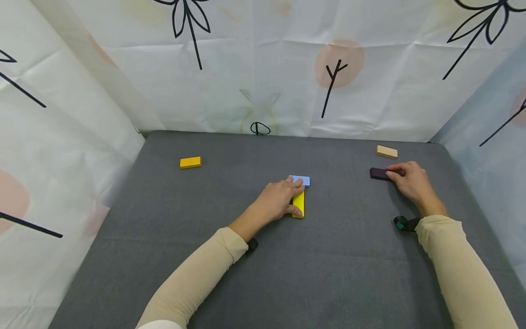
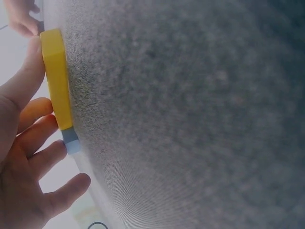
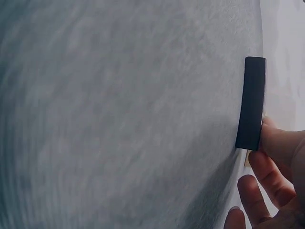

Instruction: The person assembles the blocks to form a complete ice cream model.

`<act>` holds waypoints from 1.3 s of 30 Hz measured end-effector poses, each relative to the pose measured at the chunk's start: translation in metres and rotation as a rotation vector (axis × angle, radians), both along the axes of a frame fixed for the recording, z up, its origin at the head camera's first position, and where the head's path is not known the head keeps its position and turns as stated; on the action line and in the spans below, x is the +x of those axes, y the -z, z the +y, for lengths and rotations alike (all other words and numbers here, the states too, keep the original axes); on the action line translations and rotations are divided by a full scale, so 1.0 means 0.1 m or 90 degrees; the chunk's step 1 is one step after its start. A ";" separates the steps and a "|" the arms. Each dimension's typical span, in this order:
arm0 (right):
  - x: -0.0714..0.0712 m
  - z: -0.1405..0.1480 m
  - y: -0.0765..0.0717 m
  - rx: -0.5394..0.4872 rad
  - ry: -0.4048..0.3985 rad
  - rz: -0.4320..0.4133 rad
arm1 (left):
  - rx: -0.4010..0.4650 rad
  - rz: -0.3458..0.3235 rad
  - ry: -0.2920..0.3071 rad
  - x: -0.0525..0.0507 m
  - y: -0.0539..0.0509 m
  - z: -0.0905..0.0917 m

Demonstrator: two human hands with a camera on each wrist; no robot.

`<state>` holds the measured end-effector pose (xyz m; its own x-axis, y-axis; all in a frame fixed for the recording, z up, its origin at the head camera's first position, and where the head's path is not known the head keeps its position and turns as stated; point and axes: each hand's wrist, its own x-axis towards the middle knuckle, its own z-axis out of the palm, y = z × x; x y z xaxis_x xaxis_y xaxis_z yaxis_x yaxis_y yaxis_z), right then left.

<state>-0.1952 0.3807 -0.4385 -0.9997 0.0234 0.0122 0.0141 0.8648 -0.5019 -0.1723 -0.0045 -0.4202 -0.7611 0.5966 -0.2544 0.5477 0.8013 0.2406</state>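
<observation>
Thumb (image 1: 294, 210) of the left hand (image 1: 277, 199) touches, in the head view, the yellow block (image 1: 300, 202) close to its near end, and the other fingers reach to the blue block (image 1: 305, 181), which lies crosswise at its far end. Well to the right of the yellow block, the right hand (image 1: 412, 183) pinches the dark block (image 1: 377, 173). Also to its right, but farther back, is the pale block (image 1: 387, 152); well to its left and farther back lies the orange-yellow block (image 1: 191, 162).

In the left wrist view, the left fingers are loosely stretched along the yellow block; the little finger stays apart from it.

In the right wrist view, thumb and finger grip the dark block at one end; whether it touches the table, I cannot tell.
</observation>
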 end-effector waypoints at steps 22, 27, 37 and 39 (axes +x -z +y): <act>-0.13 -0.39 -0.01 -0.038 -0.040 -0.008 | 0.017 0.007 0.001 0.01 0.02 -0.04; -0.15 -0.51 -0.03 -0.046 -0.039 -0.029 | 0.016 0.004 -0.002 0.01 0.01 -0.03; -0.18 -0.69 -0.02 -0.037 -0.049 -0.042 | 0.010 0.000 -0.006 0.02 0.01 -0.02; -0.18 -0.73 -0.04 -0.039 -0.048 -0.044 | 0.016 -0.001 -0.010 0.02 0.01 -0.02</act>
<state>-0.2136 0.3081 -0.4349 -0.9970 -0.0530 -0.0558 -0.0132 0.8325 -0.5539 -0.1701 -0.0065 -0.4211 -0.7705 0.5904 -0.2403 0.5345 0.8038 0.2611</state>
